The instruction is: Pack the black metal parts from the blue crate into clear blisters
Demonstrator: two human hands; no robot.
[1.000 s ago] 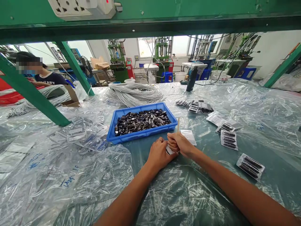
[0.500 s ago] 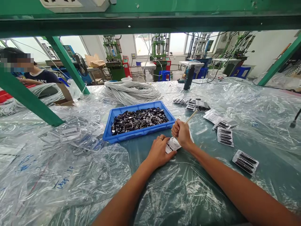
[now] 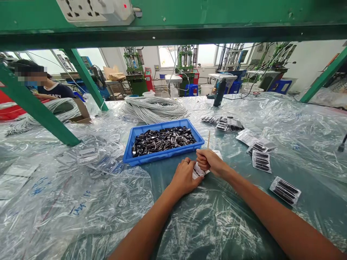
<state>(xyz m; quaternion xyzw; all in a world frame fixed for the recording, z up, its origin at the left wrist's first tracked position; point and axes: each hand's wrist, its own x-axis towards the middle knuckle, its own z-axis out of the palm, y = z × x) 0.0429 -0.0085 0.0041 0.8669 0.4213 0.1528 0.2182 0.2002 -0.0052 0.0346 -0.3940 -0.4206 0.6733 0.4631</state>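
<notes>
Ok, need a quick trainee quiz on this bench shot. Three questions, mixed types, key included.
1. True or false: the right hand grips a thin stick.
2. Fill in: one finger of the left hand wears a ____.
3. Where is the coil of grey cable?
A) inside the blue tray
B) beyond the tray, on its far side
C) under the left hand

Key:
1. True
2. ring
3. B

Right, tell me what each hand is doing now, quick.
Left hand: open, thumb and fingers spread on a white packet.
Right hand: closed, holding a thin stick.
</notes>
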